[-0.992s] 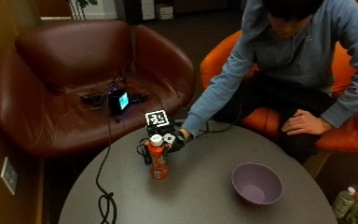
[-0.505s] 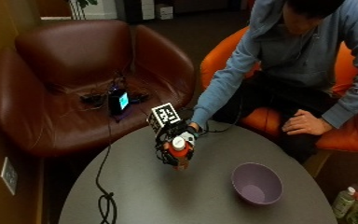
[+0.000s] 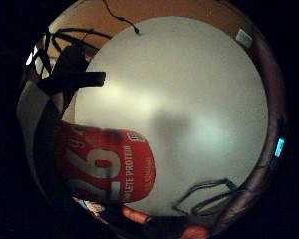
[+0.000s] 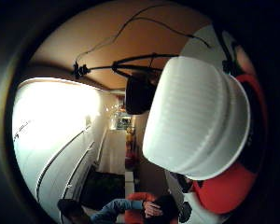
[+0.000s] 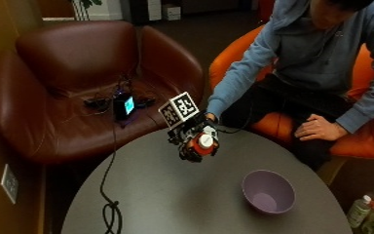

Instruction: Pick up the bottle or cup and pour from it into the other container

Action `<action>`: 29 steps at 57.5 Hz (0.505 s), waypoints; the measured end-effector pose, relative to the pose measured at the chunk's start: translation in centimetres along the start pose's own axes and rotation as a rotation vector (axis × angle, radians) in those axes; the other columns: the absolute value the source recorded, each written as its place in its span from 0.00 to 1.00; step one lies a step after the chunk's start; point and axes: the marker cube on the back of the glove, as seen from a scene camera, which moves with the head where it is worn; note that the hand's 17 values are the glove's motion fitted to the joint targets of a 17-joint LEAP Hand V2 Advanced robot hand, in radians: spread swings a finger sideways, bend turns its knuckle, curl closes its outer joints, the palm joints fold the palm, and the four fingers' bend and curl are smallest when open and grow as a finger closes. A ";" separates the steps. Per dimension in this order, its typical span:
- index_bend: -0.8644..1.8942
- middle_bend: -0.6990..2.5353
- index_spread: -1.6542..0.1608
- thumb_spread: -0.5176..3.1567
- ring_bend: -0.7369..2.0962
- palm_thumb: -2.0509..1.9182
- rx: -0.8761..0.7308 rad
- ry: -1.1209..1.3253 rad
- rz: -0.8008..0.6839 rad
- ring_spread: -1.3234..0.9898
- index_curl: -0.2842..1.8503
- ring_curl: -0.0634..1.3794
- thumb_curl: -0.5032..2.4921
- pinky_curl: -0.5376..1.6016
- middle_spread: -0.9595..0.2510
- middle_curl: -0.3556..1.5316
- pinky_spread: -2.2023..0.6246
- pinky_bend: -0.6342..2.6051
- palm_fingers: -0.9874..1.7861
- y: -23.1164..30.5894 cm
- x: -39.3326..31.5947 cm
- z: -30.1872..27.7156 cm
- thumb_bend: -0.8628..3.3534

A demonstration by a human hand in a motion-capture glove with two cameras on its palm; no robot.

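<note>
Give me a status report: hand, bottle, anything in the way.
Right hand grips the red bottle, lifted off the table, white cap on. Purple bowl empty, apart on the table. Nothing between them.
</note>
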 end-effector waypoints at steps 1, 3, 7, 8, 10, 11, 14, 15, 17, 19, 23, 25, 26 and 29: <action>0.36 0.34 0.79 0.17 0.45 0.77 -0.009 0.022 -0.009 0.49 0.30 0.36 0.41 0.43 0.72 0.45 0.66 0.32 0.79 0.1 -0.2 -0.1 0.20; 0.36 0.34 0.79 0.17 0.45 0.77 -0.031 0.069 -0.028 0.49 0.30 0.36 0.41 0.43 0.72 0.45 0.66 0.32 0.79 0.3 -0.7 -0.2 0.20; 0.36 0.34 0.79 0.17 0.45 0.77 -0.091 0.177 -0.071 0.49 0.31 0.36 0.41 0.43 0.72 0.45 0.66 0.32 0.79 0.5 -1.8 -0.2 0.20; 0.36 0.34 0.79 0.17 0.45 0.77 -0.102 0.198 -0.076 0.49 0.31 0.36 0.41 0.43 0.72 0.45 0.66 0.32 0.79 0.6 -2.0 -0.2 0.20; 0.36 0.34 0.79 0.17 0.45 0.77 -0.118 0.233 -0.084 0.49 0.31 0.36 0.41 0.43 0.72 0.46 0.66 0.32 0.79 0.7 -2.5 -0.2 0.20; 0.36 0.34 0.79 0.17 0.45 0.77 -0.127 0.250 -0.089 0.49 0.31 0.36 0.41 0.43 0.72 0.46 0.66 0.32 0.79 0.8 -2.8 -0.1 0.20; 0.36 0.34 0.79 0.17 0.45 0.77 -0.150 0.302 -0.108 0.49 0.31 0.36 0.41 0.43 0.72 0.46 0.66 0.32 0.79 0.9 -3.7 0.1 0.20; 0.36 0.34 0.79 0.17 0.45 0.77 -0.157 0.319 -0.114 0.49 0.31 0.36 0.41 0.43 0.72 0.46 0.66 0.32 0.79 0.9 -3.9 0.2 0.20; 0.36 0.34 0.79 0.17 0.45 0.77 -0.172 0.355 -0.129 0.49 0.31 0.36 0.41 0.43 0.72 0.46 0.66 0.32 0.79 1.1 -4.4 0.4 0.20; 0.37 0.34 0.79 0.17 0.45 0.77 -0.186 0.393 -0.146 0.49 0.31 0.36 0.41 0.43 0.72 0.46 0.66 0.32 0.79 1.2 -4.9 0.6 0.20; 0.37 0.34 0.79 0.17 0.45 0.77 -0.219 0.472 -0.171 0.49 0.31 0.36 0.41 0.43 0.72 0.46 0.66 0.32 0.79 1.2 -6.1 1.3 0.20; 0.36 0.34 0.79 0.17 0.45 0.77 -0.237 0.515 -0.184 0.49 0.31 0.36 0.41 0.43 0.72 0.46 0.66 0.32 0.79 1.2 -6.7 1.6 0.20; 0.36 0.34 0.79 0.17 0.45 0.77 -0.246 0.538 -0.191 0.49 0.31 0.36 0.41 0.43 0.72 0.46 0.66 0.32 0.79 1.3 -6.9 1.8 0.20; 0.36 0.34 0.79 0.17 0.45 0.77 -0.273 0.604 -0.213 0.49 0.31 0.36 0.41 0.43 0.72 0.46 0.66 0.32 0.79 1.4 -7.6 2.4 0.20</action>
